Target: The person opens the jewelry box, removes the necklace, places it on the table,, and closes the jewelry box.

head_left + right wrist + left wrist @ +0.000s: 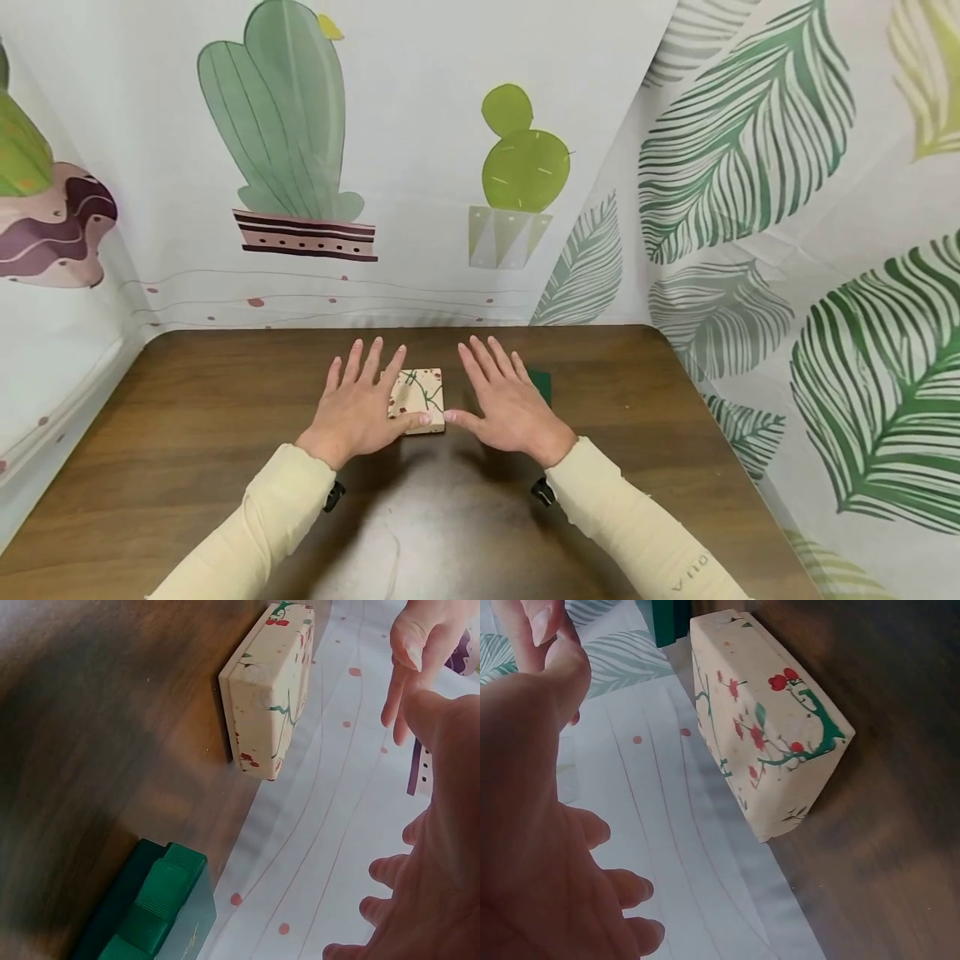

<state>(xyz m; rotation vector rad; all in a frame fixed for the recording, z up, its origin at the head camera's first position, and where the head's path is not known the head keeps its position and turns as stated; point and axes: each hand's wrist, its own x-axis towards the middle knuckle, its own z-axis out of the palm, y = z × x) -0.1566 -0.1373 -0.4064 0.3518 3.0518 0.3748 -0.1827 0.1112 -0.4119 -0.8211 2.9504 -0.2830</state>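
Both hands hover above the table with fingers spread and straight, palms down, holding nothing. Below my left hand (360, 412) stands a cream box (420, 396) printed with red blossoms and green branches; that hand covers its left part in the head view. The left wrist view shows the flowered box (772, 727) whole, apart from the fingers. My right hand (513, 412) hangs to the right of it, its thumb pointing towards the left thumb. Partly hidden behind the right hand is a dark green box (542, 386); the right wrist view shows the green box (161, 907) with ridged sides.
A brown wooden table (637, 475) lies under both hands. White fabric (420, 150) printed with cacti and leaves hangs behind the table's far edge and along its sides. Dark bands (333, 496) show at the wrists below cream sleeves.
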